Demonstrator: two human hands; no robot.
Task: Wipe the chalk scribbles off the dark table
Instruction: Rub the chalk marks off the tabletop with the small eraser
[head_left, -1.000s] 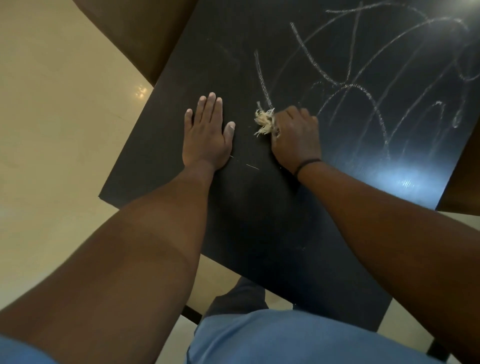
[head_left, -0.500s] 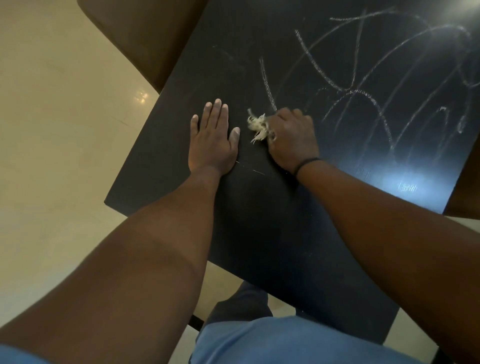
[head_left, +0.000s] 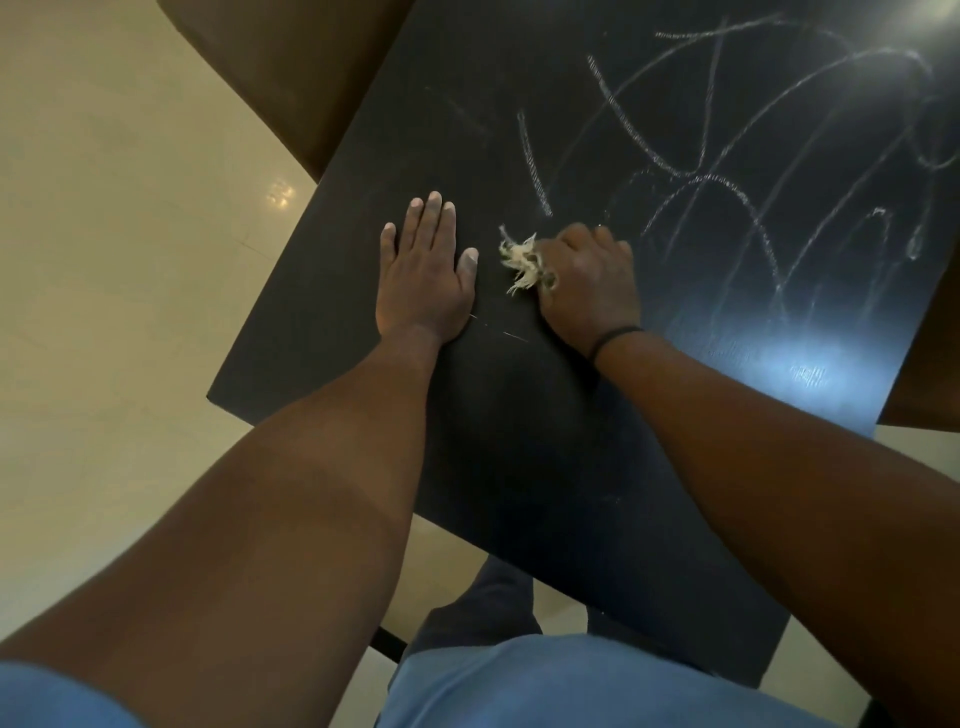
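White chalk scribbles (head_left: 727, 156) cover the far right part of the dark table (head_left: 322, 291). My right hand (head_left: 589, 283) grips a frayed pale wad of fibre (head_left: 519, 260) and presses it on the tabletop just below the nearest chalk stroke (head_left: 532, 161). Its tuft sticks out to the left of my fist. My left hand (head_left: 423, 270) lies flat on the table with straight fingers, a little left of the wad and apart from it.
A brown chair (head_left: 291, 67) stands at the table's far left side. Another brown surface (head_left: 930, 374) shows at the right edge. Cream floor tiles (head_left: 104, 260) lie to the left. My legs in dark trousers (head_left: 488, 603) are under the near table edge.
My right hand has slid the wad a short way left, toward my left hand, which has stayed flat on the table. The chalk stroke's lowest end, just above the wad, has been rubbed away.
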